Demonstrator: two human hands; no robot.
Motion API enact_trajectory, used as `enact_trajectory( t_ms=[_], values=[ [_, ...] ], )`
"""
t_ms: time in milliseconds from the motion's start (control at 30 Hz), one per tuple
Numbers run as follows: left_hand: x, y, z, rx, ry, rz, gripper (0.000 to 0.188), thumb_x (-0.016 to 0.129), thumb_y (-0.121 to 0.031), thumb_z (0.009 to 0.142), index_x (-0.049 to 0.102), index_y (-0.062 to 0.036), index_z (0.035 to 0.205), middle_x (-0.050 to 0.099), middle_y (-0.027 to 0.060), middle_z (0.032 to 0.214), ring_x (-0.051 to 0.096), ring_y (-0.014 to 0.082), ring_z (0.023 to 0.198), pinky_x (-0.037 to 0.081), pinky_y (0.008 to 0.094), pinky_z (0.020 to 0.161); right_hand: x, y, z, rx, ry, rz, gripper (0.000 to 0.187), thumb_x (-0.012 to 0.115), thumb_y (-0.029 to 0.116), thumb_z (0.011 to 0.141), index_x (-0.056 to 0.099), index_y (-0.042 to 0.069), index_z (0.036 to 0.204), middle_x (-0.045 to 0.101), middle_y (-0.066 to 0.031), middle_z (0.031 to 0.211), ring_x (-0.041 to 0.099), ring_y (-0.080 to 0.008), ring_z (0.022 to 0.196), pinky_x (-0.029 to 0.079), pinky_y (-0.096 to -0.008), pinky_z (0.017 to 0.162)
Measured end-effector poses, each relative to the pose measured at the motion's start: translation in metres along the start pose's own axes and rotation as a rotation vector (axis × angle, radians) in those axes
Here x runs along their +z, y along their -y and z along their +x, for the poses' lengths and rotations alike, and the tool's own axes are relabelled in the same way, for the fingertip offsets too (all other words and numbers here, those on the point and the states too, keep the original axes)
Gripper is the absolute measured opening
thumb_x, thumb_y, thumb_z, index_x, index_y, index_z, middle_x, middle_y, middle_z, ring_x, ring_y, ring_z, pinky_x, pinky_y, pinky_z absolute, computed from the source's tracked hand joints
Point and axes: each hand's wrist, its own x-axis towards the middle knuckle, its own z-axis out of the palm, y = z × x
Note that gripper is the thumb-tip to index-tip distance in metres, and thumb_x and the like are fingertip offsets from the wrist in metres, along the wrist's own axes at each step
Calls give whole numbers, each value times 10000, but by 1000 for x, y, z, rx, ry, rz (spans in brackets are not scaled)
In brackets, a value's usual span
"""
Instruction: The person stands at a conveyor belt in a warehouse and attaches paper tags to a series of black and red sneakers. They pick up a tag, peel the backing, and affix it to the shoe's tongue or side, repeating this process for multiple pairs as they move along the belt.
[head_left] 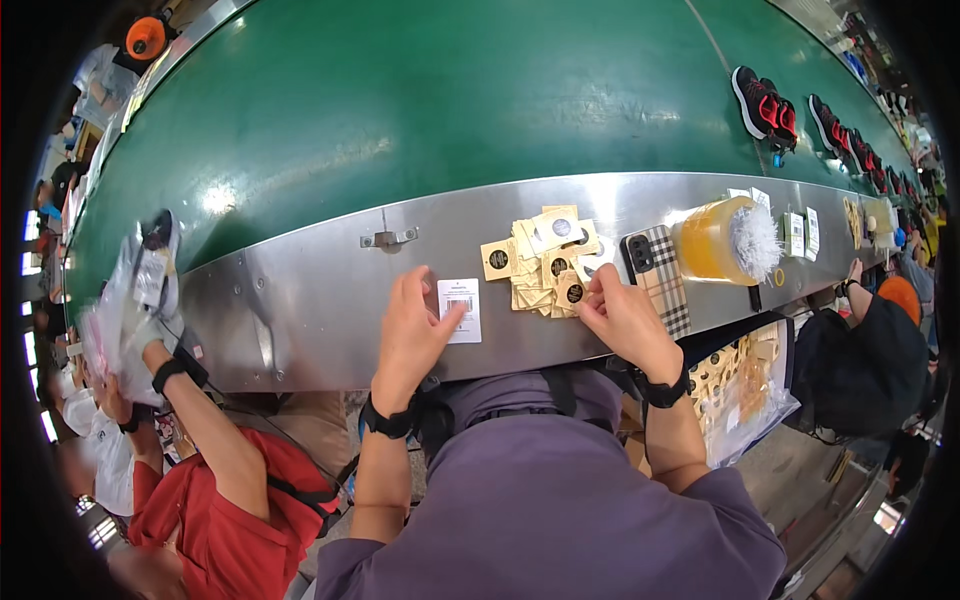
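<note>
My left hand (412, 328) hovers over the metal ledge with its fingers apart, and its thumb overlaps the right part of a white barcode tag (457, 330). Whether the thumb touches the tag I cannot tell. At the right edge of a loose heap of tan tags with black round marks (535, 270) is my right hand (635, 322). Its fingers are curved and apart, with the tips beside one tan tag (570, 292). Nothing shows held in either hand.
Right of the heap lie a checked phone (655, 275) and a yellow tub (705, 245) of white strands. Beyond the ledge runs a green belt (450, 90) with dark shoes (765, 105) at right. On the left, a co-worker in red (225, 490) handles a shoe and plastic bags.
</note>
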Motion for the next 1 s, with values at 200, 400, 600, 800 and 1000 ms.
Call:
enact_trajectory(
  t_ms=[200,400,600,800,1000],
  values=[
    [6,-24,-22,283,92,464,865,786,-193,607,354,-67,1346,401,136,1325,535,319,1029,513,421,747,-1,-3,-1,58,9,-4,231,625,114,824,448,-1,917,618,-138,677,645,-278,647,496,-342,586],
    [6,-19,-7,314,132,480,766,712,-151,627,400,-94,1324,447,62,1316,571,308,966,516,398,738,2,0,5,22,-13,-41,219,618,104,821,449,-3,912,613,-142,686,644,-285,661,496,-351,595],
    [2,-20,1,349,46,515,742,697,-139,621,425,-94,1310,481,69,1263,576,295,943,512,395,739,4,-8,7,-60,-79,-3,156,550,99,814,460,8,903,595,-179,652,601,-370,633,457,-448,583],
    [-4,-23,7,334,86,553,744,681,-139,626,410,-77,1316,473,87,1275,558,306,1012,500,394,767,-21,-1,15,-27,-88,85,138,546,93,816,473,9,897,597,-180,679,595,-374,633,449,-437,568],
    [-2,-25,6,365,26,462,752,671,-129,625,398,-66,1323,477,113,1298,559,351,1011,495,408,795,-18,-7,32,-146,-285,-61,269,570,71,767,496,-23,1008,566,-235,968,538,-406,932,435,-451,800]
  ],
)
